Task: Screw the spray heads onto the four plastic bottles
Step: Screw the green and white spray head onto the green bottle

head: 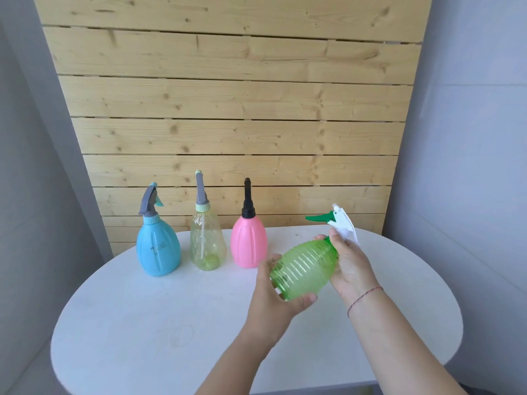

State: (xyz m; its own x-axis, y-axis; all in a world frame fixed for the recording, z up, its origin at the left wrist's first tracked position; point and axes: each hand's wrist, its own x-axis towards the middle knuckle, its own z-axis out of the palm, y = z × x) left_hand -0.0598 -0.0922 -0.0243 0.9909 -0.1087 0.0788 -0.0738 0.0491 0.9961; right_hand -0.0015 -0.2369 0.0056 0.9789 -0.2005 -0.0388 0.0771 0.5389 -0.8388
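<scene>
left hand [278,292] cups the base of the ribbed see-through green plastic bottle [303,267], tilted above the round white table [142,323]; right hand [352,265] grips its neck under the white-and-green spray head [340,220]. bare tabletop near the front edge; blue bottle [158,249], clear yellowish bottle [207,243], pink bottle [248,242] line the back edge, capped.

Green bottle [303,267]: neck and collar hidden under right hand [352,266]; base partly covered by left hand [275,297]. Tabletop [142,323]: near edge, below hands, cut off.

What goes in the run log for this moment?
left hand: holds green bottle base | right hand: at neck, white spray head | three bottles standing, heads on
</scene>
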